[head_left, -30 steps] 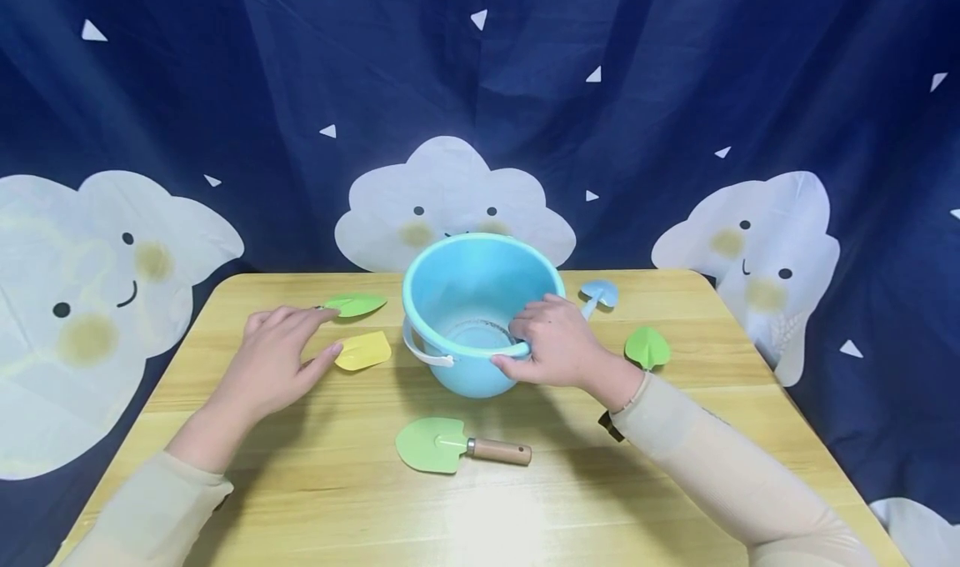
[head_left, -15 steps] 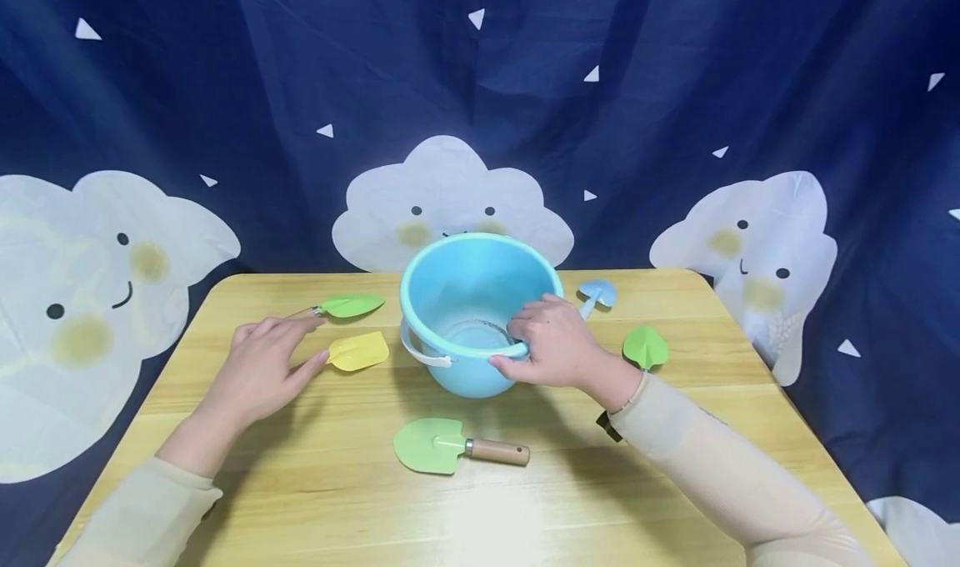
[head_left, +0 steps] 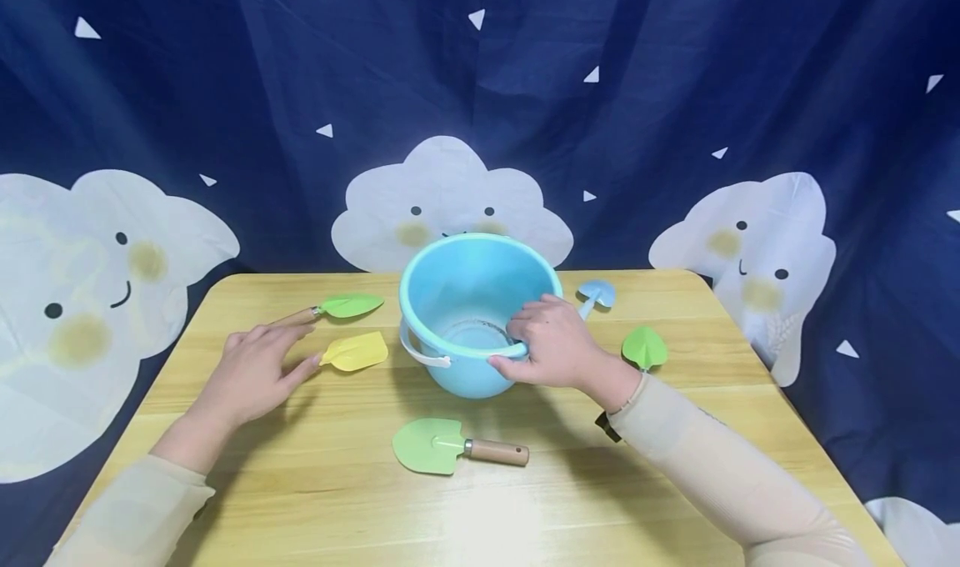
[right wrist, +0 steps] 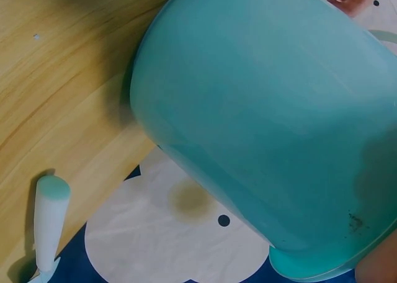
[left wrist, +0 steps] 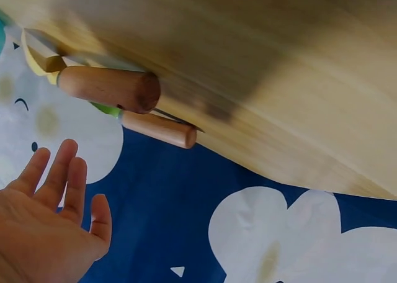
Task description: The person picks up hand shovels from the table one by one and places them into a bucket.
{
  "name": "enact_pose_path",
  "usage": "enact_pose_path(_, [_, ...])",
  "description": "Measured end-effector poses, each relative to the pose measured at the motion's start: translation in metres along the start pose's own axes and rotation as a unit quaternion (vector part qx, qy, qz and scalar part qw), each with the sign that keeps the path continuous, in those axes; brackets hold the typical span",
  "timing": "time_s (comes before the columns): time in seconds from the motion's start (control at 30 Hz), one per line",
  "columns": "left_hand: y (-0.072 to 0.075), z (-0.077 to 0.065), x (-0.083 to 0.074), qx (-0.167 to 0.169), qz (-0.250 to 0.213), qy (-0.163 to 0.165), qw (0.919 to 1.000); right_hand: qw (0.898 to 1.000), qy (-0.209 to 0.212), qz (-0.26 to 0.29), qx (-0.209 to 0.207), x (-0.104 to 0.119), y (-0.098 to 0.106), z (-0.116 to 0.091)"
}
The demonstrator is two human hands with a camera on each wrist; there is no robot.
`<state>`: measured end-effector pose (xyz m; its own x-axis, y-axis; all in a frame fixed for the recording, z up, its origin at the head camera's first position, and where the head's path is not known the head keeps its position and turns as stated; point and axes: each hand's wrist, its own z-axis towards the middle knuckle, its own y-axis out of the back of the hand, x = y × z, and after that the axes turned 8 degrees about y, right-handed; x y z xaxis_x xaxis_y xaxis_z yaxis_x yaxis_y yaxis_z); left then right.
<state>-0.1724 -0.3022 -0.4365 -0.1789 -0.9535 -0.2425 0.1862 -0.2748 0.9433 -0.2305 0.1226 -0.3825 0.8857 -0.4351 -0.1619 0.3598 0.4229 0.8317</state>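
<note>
A light blue bucket (head_left: 480,300) stands upright near the middle of the table, its white handle (head_left: 426,353) hanging down on the left. My right hand (head_left: 558,342) grips the near right rim, fingers inside and thumb outside. To the left, my left hand (head_left: 255,371) hovers with loosely extended fingers over a yellow shovel (head_left: 358,352), covering its handle in the head view. That wooden handle (left wrist: 105,87) shows apart from the hand in the left wrist view. Just beyond lies a green trowel (head_left: 351,304) with a wooden handle (left wrist: 161,129).
A pale green trowel (head_left: 431,446) with a wooden handle lies in front of the bucket. On the right are a small blue shovel (head_left: 597,293) and a green spade (head_left: 645,348). Behind the wooden table (head_left: 322,509) hangs a dark blue curtain (head_left: 480,75) with clouds.
My left hand has drawn back to the left and slightly toward me, uncovering more of the green trowel's handle and the yellow shovel. The right hand and bucket stay in place.
</note>
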Motion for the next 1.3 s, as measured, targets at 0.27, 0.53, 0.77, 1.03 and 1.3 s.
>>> enact_pose_path(0.27, [-0.006, 0.000, 0.011, 0.037, 0.012, 0.025, 0.9989, 1.000, 0.000, -0.004, -0.002, 0.001, 0.001, 0.000])
enact_pose_path(0.53, [-0.006, -0.002, 0.013, 0.070, 0.009, 0.022, 0.9973, 1.000, -0.002, -0.001, 0.003, 0.000, 0.000, -0.001])
enact_pose_path(0.77, [-0.011, -0.004, 0.014, 0.074, 0.015, 0.024, 0.9968, 1.000, -0.002, -0.002, 0.004, 0.001, 0.001, -0.001])
enact_pose_path(1.03, [-0.013, -0.007, 0.015, 0.086, 0.025, 0.030, 0.9955, 1.000, -0.003, 0.002, 0.003, 0.001, 0.000, -0.001])
enact_pose_path(1.3, [-0.016, -0.008, 0.015, 0.098, 0.030, 0.032, 0.9942, 1.000, -0.001, 0.001, -0.003, 0.002, 0.002, 0.000])
